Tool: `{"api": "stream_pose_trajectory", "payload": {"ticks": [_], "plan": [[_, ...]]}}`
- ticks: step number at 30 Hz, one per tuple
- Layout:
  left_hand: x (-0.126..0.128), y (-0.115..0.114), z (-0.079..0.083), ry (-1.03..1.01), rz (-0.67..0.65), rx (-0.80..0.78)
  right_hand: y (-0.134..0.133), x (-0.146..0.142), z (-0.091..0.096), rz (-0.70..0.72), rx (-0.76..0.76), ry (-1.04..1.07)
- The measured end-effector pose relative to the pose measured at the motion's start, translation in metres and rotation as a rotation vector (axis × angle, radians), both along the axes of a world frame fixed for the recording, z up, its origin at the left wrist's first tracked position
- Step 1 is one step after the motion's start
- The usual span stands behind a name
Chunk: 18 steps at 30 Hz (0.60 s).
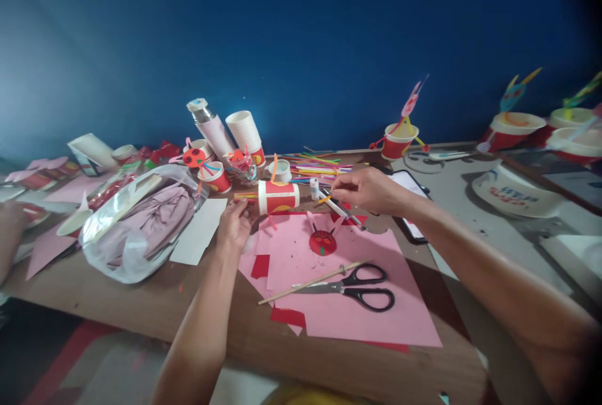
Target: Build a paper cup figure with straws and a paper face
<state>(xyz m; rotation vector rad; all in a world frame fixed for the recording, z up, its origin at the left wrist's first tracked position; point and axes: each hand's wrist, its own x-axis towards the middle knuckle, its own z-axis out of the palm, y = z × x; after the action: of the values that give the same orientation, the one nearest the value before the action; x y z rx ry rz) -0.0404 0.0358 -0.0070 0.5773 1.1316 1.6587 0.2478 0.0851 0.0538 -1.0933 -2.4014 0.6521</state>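
Observation:
My left hand [236, 224] rests on the table with its fingers curled against a red and white paper cup [278, 197] lying on its side. My right hand [369, 190] is closed in a pinch on thin sticks or a pen [339, 207] just right of the cup, beside a small white glue bottle [314, 188]. Below the hands lie pink paper sheets [357, 305], a red paper face cut-out [322, 242], black-handled scissors [362, 289] and a wooden stick [310, 282].
A clear plastic bag with pink material [141, 223] lies at left, beside white paper [200, 239]. Stacked cups [245, 132], a flask [209, 126], coloured straws [317, 167] and decorated cups [399, 140] line the back. A phone [410, 204] sits right. Another person's hand [10, 223] is far left.

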Motion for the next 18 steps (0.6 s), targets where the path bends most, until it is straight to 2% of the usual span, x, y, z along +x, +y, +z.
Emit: {"api": "stream_pose_trajectory", "payload": {"ticks": [4,7,9,12,15,18], "plan": [[0.004,0.0,-0.003,0.088,0.017,0.012,-0.02,-0.016,0.001,0.188,-0.169,0.008],[0.008,-0.002,-0.003,0.211,0.072,0.025,-0.038,-0.028,0.001,0.34,-0.147,-0.053],[0.01,-0.004,0.0,0.374,0.135,0.084,-0.048,-0.034,0.0,0.418,-0.125,-0.103],[0.01,-0.007,0.01,0.495,0.206,0.169,-0.057,-0.04,0.0,0.463,-0.103,-0.156],[0.011,-0.011,0.026,0.616,0.214,0.214,-0.062,-0.043,0.002,0.461,-0.111,-0.207],[0.016,-0.016,0.038,0.886,0.237,0.32,-0.067,-0.045,0.003,0.466,-0.134,-0.267]]}}
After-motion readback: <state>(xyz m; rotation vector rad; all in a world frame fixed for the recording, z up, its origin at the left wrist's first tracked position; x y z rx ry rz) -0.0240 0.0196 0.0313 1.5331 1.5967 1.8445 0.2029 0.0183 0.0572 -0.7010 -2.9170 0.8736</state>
